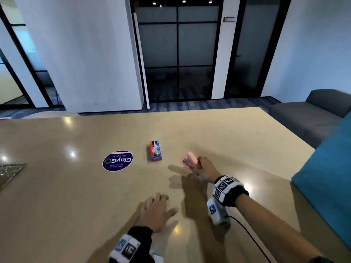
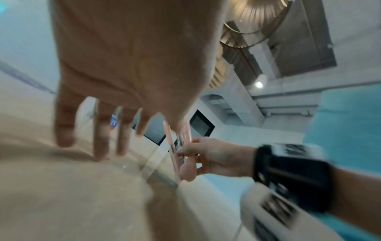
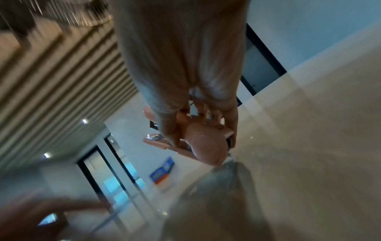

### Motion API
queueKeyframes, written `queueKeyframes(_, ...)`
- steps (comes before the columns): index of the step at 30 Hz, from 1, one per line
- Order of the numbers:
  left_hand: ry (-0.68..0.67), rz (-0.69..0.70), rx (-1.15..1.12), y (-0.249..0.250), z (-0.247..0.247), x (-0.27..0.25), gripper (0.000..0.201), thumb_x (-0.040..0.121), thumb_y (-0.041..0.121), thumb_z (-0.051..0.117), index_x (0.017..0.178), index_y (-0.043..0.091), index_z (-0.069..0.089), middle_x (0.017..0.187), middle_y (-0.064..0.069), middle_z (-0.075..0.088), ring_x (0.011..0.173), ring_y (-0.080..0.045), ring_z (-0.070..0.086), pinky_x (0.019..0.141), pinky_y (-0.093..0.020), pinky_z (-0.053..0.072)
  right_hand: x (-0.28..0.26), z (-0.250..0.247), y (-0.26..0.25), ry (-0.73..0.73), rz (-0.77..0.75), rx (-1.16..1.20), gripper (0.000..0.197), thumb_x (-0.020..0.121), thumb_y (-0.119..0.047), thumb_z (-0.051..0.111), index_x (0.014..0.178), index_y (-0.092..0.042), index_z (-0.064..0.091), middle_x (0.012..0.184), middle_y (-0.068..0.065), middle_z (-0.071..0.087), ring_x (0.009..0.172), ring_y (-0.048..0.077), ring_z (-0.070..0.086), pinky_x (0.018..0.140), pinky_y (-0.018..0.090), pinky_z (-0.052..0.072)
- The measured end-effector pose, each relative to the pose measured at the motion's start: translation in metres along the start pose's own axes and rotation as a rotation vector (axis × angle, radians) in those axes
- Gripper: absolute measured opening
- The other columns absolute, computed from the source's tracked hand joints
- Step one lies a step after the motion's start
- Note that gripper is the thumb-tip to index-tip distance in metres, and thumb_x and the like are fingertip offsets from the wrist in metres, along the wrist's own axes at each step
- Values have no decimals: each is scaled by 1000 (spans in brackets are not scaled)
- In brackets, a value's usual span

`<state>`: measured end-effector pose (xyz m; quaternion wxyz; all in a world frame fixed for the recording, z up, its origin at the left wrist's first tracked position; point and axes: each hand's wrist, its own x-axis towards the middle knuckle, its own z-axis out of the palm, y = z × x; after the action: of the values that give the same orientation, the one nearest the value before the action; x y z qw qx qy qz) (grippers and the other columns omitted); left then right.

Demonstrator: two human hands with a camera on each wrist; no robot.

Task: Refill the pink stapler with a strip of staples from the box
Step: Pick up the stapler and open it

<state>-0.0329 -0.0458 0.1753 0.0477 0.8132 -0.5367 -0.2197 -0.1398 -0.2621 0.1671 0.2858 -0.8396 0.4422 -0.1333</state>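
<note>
— Where's the small pink plastic stapler [image 1: 190,162]?

— Lifted off the tan glossy worktop [image 1: 76,196], gripped in the right hand [image 1: 206,170] (top hinged apart).

— And the staples?

— The red-and-blue cardboard staple box [image 1: 155,150] lies just left of it, beside a round purple sticker [image 1: 117,160].

— The left hand [image 1: 155,212]?

— Fingers spread, holding nothing, nearer the body.

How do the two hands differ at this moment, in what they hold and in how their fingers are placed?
The right hand grips the pink stapler, fingers curled round it; the left hand holds nothing, fingers straight and spread. The right hand reaches farther across the table, beside the box of staples; the left hand stays nearer the person, low over the table. Both wear a black wrist strap with printed markers.
</note>
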Motion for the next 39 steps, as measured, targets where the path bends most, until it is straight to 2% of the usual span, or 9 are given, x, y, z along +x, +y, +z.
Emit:
queueKeyframes(4, 178, 50, -420, 24, -18, -1, 45, 101, 42, 29, 140, 21, 35, 130, -7, 62, 102, -22, 63, 82, -21, 49, -67, 5, -21, -72, -75, 314, 36, 82, -8, 65, 116, -4, 53, 113, 13, 60, 97, 25, 58, 77, 29, 49)
queueKeyframes(6, 212, 122, -516, 39, -22, -13, 42, 103, 38, 26, 141, 22, 34, 122, -9, 66, 75, -9, 54, 58, 0, 43, -96, 7, -26, -121, -132, 499, 41, 82, 1, 63, 121, -4, 50, 116, 11, 60, 101, 22, 59, 82, 28, 51)
queueKeyframes(8, 252, 153, -560, 47, -19, -19, 35, 103, 36, 25, 131, 22, 40, 106, -4, 66, 61, 2, 46, 56, 9, 38, -116, 10, -27, -122, -139, 612, 44, 81, 6, 61, 121, -3, 47, 116, 9, 58, 106, 22, 57, 91, 34, 52)
queueKeyframes(14, 397, 203, -655, 42, 17, -9, 23, 101, 30, 33, 99, 10, 44, 73, -8, 60, 65, -28, 60, 62, -44, 49, -135, 10, -34, -109, -217, 726, 22, 85, 0, 62, 94, -13, 46, 88, 2, 61, 79, 14, 62, 72, 28, 55)
queueKeyframes(20, 359, -98, -1287, 22, 11, -5, 22, 103, 33, 31, 103, 18, 47, 103, -20, 67, 86, -34, 70, 59, -35, 59, -139, 0, -34, -47, -148, 943, 19, 91, -5, 55, 98, -5, 39, 118, 9, 65, 103, 20, 64, 78, 33, 58)
queueKeyframes(26, 404, -156, -1602, 6, 3, 4, 26, 103, 31, 33, 114, 11, 45, 120, -29, 63, 58, -24, 72, 53, -34, 59, -133, -12, -32, 8, -170, 1055, 18, 85, 3, 59, 91, -12, 50, 106, 14, 65, 101, 24, 65, 84, 37, 55)
queueKeyframes(32, 361, -25, -1988, -8, -2, 8, 32, 104, 23, 28, 122, 2, 44, 138, -37, 45, 58, -27, 75, 54, -38, 63, -126, -25, -2, 98, -195, 712, 24, 73, 5, 73, 79, -10, 55, 86, 12, 67, 80, 19, 62, 72, 25, 49)
queueKeyframes(35, 357, 16, -2024, -6, -1, 11, 22, 104, 22, 28, 117, 10, 42, 138, -36, 44, 60, -29, 75, 61, -43, 63, -122, -18, 3, 62, -275, 373, 26, 76, -3, 73, 93, -16, 58, 85, 0, 67, 77, -4, 62, 77, 19, 48)
queueKeyframes(39, 312, -53, -2089, -3, 5, 14, 33, 104, 22, 28, 124, -1, 40, 141, -37, 42, 74, -36, 71, 60, -41, 63, -116, -7, -6, 8, -336, 304, 31, 89, 0, 53, 117, -15, 51, 107, 6, 66, 93, 5, 61, 81, 12, 44)
